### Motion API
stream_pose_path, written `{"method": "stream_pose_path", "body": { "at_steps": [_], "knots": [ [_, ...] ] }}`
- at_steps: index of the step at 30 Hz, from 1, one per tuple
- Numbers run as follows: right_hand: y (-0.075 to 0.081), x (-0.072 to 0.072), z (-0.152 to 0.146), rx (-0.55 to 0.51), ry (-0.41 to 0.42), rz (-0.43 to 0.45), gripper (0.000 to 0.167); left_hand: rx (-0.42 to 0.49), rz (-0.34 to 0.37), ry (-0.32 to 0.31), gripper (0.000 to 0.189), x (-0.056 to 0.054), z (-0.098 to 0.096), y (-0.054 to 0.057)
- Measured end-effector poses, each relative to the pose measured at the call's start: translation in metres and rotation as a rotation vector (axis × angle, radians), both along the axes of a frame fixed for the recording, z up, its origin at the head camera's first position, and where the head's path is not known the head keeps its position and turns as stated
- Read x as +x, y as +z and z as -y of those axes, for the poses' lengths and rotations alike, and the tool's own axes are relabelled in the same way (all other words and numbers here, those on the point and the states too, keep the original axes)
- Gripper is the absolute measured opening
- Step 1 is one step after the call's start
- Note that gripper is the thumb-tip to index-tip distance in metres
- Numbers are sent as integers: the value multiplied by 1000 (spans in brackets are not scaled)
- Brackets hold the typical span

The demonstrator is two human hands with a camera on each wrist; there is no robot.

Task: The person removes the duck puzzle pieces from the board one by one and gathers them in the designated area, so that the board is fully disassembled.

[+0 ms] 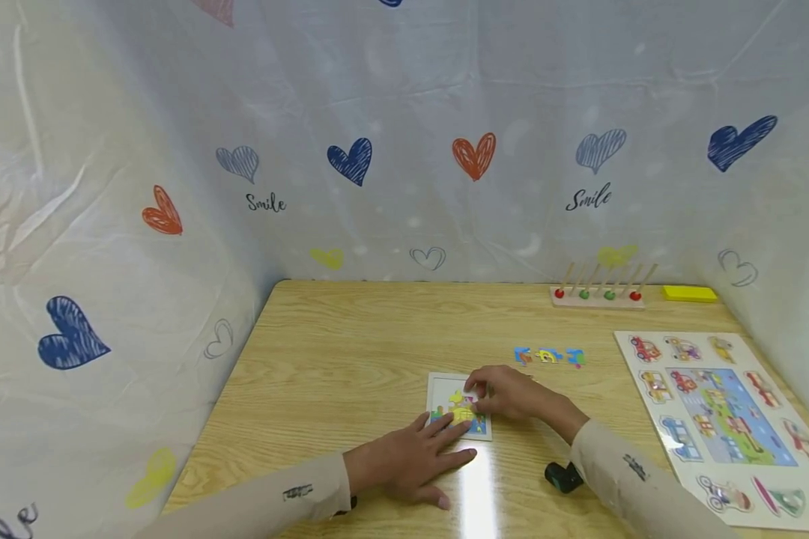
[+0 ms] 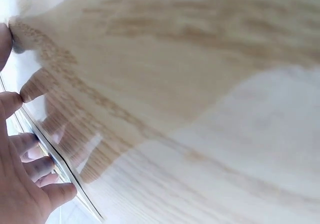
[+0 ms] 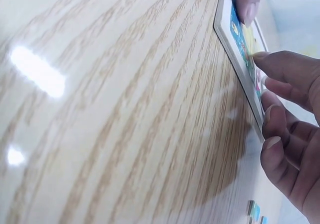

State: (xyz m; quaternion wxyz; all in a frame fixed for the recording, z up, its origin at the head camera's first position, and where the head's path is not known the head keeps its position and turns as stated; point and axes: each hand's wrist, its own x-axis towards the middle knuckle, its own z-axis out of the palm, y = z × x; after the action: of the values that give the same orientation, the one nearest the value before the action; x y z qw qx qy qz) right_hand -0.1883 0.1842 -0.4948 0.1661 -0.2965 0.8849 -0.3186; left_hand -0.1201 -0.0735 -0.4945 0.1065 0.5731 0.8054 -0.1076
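A small jigsaw puzzle in a white-rimmed tray [image 1: 431, 389] lies on the table, its picture partly filled with yellow, green and blue pieces. My left hand [image 1: 418, 457] rests against its lower left part, fingers straight and spread, some tips on the picture. From the right, my right hand [image 1: 508, 393] reaches over the tray with bent fingers. Its thumb and forefinger pinch a puzzle piece with pink on it [image 1: 468, 400], down at the picture; the fingers partly hide it. Beyond the right hand lie loose puzzle pieces, one blue and orange [image 1: 522, 355], one yellow [image 1: 548, 355], one blue and green [image 1: 575, 357].
A large vehicle puzzle board [image 1: 670, 449] covers the table's right side. Behind it stand a wooden peg rack [image 1: 596, 302] with red and green beads and a yellow block [image 1: 689, 293]. A dark object [image 1: 562, 477] sits by the right wrist. A printed cloth [image 1: 404, 112] hangs behind the table.
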Motion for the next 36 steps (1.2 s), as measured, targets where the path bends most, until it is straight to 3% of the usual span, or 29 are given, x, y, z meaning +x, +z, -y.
{"method": "stream_pose_path", "body": {
  "at_steps": [11, 23, 36],
  "knots": [
    [2, -1, 2, 36, 18, -16, 26, -6, -69, -32, 73, -3, 3, -6],
    [4, -3, 10, 62, 52, 0, 43, 10, -67, -37, 72, -2, 4, -4],
    [3, -5, 15, 97, 46, -12, 33, 17, -70, -37, 71, -1, 5, -5]
  ]
}}
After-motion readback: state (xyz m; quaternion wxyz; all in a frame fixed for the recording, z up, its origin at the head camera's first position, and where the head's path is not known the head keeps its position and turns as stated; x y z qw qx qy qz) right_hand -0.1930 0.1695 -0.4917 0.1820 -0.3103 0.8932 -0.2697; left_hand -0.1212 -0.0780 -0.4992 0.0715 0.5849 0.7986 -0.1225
